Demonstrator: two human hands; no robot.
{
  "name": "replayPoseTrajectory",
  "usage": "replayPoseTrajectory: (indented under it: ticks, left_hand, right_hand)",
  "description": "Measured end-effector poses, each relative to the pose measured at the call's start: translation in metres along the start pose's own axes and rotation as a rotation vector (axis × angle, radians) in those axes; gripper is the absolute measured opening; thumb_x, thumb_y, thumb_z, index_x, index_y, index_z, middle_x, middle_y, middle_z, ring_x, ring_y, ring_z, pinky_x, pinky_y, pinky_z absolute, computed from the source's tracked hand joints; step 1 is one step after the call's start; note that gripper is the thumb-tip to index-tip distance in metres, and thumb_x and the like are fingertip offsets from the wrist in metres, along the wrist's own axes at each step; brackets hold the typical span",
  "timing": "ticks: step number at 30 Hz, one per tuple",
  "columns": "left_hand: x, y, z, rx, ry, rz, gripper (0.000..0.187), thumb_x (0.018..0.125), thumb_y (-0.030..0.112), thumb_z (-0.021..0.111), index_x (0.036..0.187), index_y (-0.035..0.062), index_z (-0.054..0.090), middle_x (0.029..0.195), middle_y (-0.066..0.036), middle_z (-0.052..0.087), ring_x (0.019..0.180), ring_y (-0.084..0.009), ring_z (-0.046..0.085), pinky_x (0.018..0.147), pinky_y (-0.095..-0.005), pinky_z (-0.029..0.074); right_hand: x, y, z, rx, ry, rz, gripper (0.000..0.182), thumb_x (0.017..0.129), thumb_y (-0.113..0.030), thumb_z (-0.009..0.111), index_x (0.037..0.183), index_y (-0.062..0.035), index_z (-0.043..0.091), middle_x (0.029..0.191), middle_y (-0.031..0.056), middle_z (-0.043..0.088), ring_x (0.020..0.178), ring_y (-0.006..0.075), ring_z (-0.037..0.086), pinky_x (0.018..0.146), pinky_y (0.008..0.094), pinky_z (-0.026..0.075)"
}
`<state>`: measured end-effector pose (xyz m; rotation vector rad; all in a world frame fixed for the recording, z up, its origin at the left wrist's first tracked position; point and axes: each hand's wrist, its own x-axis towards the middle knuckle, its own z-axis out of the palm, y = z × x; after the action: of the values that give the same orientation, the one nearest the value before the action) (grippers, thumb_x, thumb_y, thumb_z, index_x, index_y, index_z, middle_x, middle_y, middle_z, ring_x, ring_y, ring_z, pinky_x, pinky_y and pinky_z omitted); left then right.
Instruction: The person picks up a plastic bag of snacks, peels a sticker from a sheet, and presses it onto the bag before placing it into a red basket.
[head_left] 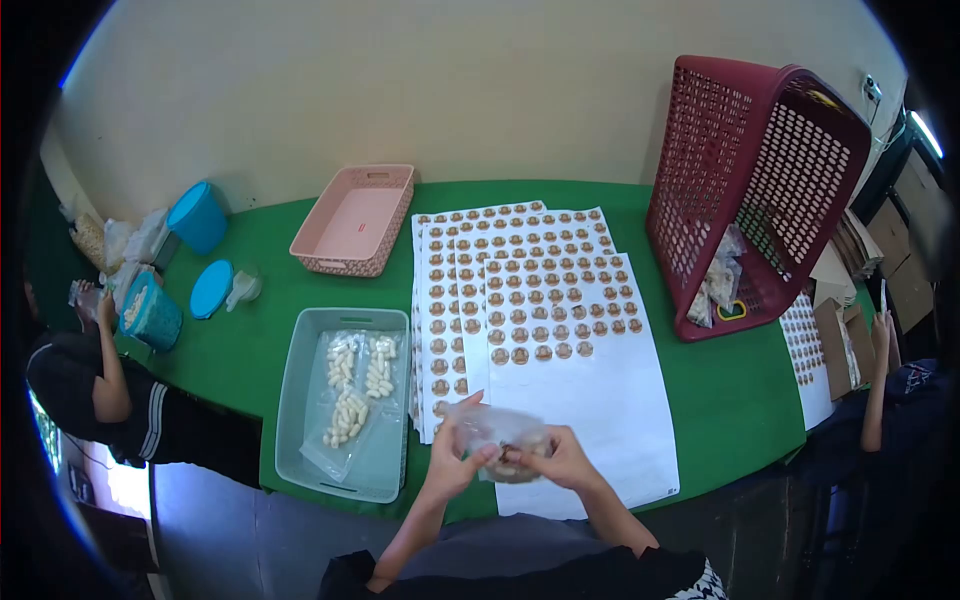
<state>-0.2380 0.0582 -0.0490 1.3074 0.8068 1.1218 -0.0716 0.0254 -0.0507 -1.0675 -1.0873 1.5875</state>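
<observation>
Both my hands hold a clear plastic bag (505, 425) with pale contents above the front sticker sheet. My left hand (455, 458) grips its left side, thumb on the front. At the other side, my right hand (562, 462) is closed on the bag, thumb pressed near a small brown spot, perhaps a sticker. Beneath lie overlapping white sheets of round brown stickers (540, 313); the top sheet's lower part is bare. Left of my hands, a grey-green tray (290, 440) holds several clear bags of white, finger-shaped pieces (348, 415).
A pink basket (345, 220) sits at the back. On the right, a tall maroon basket (700, 130) lies on its side with filled bags (720, 275) inside. Blue tubs (198, 218) and a blue lid (211, 290) are at left. Other people work at both ends of the green table (235, 350).
</observation>
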Motion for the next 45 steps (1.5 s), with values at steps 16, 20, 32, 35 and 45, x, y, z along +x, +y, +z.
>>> replayPoseTrajectory:
  ticks: [16,20,32,35,45]
  left_hand:
    - [0.0,0.005,0.014,0.051,-0.015,-0.157,0.016,0.077,0.014,0.057,0.076,-0.0029,0.057,0.066,-0.005,0.058,0.062,-0.0088,0.054,0.057,-0.0215,0.043]
    - [-0.003,0.007,0.019,0.0,-0.01,-0.18,0.017,0.078,0.013,0.056,0.083,-0.0032,0.055,0.081,-0.007,0.055,0.071,-0.0106,0.054,0.063,-0.0231,0.043]
    - [0.008,0.014,0.017,0.309,0.006,0.063,0.02,0.077,0.013,0.056,0.094,0.0031,0.06,0.083,-0.011,0.06,0.075,-0.0141,0.056,0.068,-0.024,0.043]
    - [0.002,0.016,0.024,0.381,0.159,0.179,0.018,0.075,0.008,0.057,0.092,0.0013,0.061,0.08,-0.011,0.06,0.074,-0.015,0.055,0.067,-0.0243,0.042]
    - [0.003,0.03,0.02,0.368,-0.133,0.226,0.022,0.081,0.009,0.045,0.097,-0.0008,0.057,0.092,-0.014,0.058,0.084,-0.0178,0.055,0.074,-0.0282,0.042]
  right_hand:
    - [0.004,-0.023,0.008,-0.287,0.092,-0.385,0.015,0.074,-0.005,0.057,0.088,-0.0003,0.06,0.079,0.0086,0.056,0.076,0.0147,0.053,0.07,0.0249,0.041]
    - [0.003,-0.019,0.006,-0.449,0.187,-0.465,0.01,0.07,-0.001,0.057,0.08,-0.0006,0.062,0.067,0.0095,0.056,0.064,0.0154,0.054,0.06,0.0246,0.042]
    - [-0.002,-0.009,0.016,-0.417,0.118,-0.44,0.019,0.079,-0.01,0.046,0.094,0.0012,0.05,0.086,0.0121,0.047,0.081,0.0207,0.048,0.073,0.0288,0.038]
    - [-0.005,-0.019,0.022,-0.465,0.107,-0.463,0.022,0.08,-0.01,0.045,0.098,0.0019,0.048,0.09,0.0133,0.046,0.083,0.0219,0.048,0.075,0.0293,0.038]
    - [-0.001,-0.023,0.01,-0.509,0.279,-0.45,0.012,0.077,-0.002,0.047,0.084,0.003,0.056,0.073,0.012,0.052,0.066,0.0198,0.053,0.06,0.0263,0.041]
